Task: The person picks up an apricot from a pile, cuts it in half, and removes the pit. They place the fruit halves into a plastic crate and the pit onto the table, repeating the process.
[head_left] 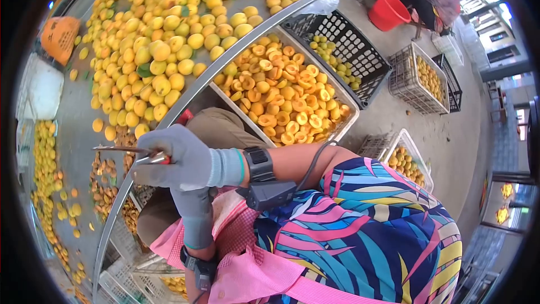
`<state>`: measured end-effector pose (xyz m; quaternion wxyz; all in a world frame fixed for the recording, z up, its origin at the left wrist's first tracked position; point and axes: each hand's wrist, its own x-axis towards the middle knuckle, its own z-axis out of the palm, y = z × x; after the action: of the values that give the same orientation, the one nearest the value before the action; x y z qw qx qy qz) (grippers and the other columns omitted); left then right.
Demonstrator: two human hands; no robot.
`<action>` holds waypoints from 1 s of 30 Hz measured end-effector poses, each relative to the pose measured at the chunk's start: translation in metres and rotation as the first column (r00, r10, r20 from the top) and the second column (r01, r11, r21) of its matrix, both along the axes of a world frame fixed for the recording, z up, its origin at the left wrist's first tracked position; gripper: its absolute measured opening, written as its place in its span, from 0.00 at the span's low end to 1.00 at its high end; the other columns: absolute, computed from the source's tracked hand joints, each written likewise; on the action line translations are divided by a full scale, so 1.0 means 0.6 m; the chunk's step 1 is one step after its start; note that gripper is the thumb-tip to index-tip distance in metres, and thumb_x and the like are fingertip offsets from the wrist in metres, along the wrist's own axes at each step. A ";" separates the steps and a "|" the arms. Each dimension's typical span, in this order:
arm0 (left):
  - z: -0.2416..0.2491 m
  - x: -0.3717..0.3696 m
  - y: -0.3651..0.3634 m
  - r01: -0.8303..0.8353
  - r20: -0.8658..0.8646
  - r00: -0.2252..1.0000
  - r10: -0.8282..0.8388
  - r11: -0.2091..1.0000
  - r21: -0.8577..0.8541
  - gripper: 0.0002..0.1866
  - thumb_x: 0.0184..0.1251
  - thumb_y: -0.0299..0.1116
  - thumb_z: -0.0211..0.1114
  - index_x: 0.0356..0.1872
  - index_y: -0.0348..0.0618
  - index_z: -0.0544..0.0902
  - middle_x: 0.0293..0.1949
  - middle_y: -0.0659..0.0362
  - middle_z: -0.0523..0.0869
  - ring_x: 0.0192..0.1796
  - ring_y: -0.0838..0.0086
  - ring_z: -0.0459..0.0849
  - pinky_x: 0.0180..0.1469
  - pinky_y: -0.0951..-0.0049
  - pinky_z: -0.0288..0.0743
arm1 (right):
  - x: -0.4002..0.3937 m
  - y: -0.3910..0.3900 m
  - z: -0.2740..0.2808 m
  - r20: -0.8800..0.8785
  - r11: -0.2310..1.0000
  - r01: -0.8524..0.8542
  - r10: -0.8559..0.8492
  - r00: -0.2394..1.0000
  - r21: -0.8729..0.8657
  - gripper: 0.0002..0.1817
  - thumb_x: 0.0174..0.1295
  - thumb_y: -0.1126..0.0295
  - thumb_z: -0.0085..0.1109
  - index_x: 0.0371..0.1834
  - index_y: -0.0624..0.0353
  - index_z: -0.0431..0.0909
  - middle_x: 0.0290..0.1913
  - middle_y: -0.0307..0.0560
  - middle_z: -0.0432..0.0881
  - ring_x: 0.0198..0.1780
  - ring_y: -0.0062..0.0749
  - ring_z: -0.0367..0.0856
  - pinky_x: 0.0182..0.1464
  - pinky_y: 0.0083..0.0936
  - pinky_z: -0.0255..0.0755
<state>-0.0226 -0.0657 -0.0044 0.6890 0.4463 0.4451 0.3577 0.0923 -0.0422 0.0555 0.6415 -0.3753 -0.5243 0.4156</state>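
Note:
My right hand (179,155), in a grey glove, is closed on a metal tool (121,149) with a thin blade that points left and a bit of red at its handle. My left hand (194,217), gloved too, comes up from below against the right hand, which hides its fingers. Both hands are over my lap by the metal table edge (194,85). Whole yellow-orange fruits (160,50) are heaped on the table beyond. At my right side, a pale crate (350,123) holds halved, pitted fruits (287,98).
A black crate (371,76) with greenish fruits stands past the halves. Fruit crates (405,81) (388,146) sit on the floor at right. A red bucket (389,11) is near a seated person (436,0). An orange bag (59,38) lies at far left.

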 end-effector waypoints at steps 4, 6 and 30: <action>-0.019 -0.002 -0.001 0.005 -0.068 0.998 -0.005 1.000 -0.007 0.11 0.58 0.24 0.63 0.41 0.40 0.73 0.20 0.60 0.76 0.15 0.76 0.74 0.13 0.78 0.65 | -0.017 0.020 -0.017 0.021 1.000 -0.021 0.021 1.000 -0.001 0.17 0.53 0.60 0.67 0.29 0.63 0.76 0.20 0.46 0.74 0.24 0.23 0.73 0.27 0.24 0.66; -0.022 -0.007 -0.004 0.035 -0.079 0.996 -0.038 0.998 -0.046 0.16 0.59 0.24 0.63 0.47 0.42 0.71 0.30 0.58 0.78 0.20 0.75 0.77 0.18 0.78 0.71 | -0.011 0.015 -0.018 0.005 0.999 -0.039 0.040 0.999 -0.037 0.18 0.53 0.58 0.67 0.29 0.64 0.76 0.20 0.47 0.74 0.23 0.25 0.73 0.28 0.25 0.66; -0.013 -0.031 -0.030 0.621 -0.505 0.704 -0.499 0.777 0.099 0.03 0.51 0.27 0.64 0.27 0.41 0.79 0.18 0.63 0.77 0.12 0.82 0.66 0.13 0.81 0.56 | 0.028 -0.029 -0.027 -0.425 0.728 -0.658 0.542 0.725 -0.195 0.11 0.56 0.62 0.65 0.26 0.59 0.79 0.18 0.29 0.74 0.20 0.12 0.67 0.23 0.16 0.61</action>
<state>-0.0412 -0.0840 -0.0119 0.5770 0.7181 0.3827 0.0706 0.1089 -0.0597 0.0394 0.4765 -0.2072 -0.4218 0.7430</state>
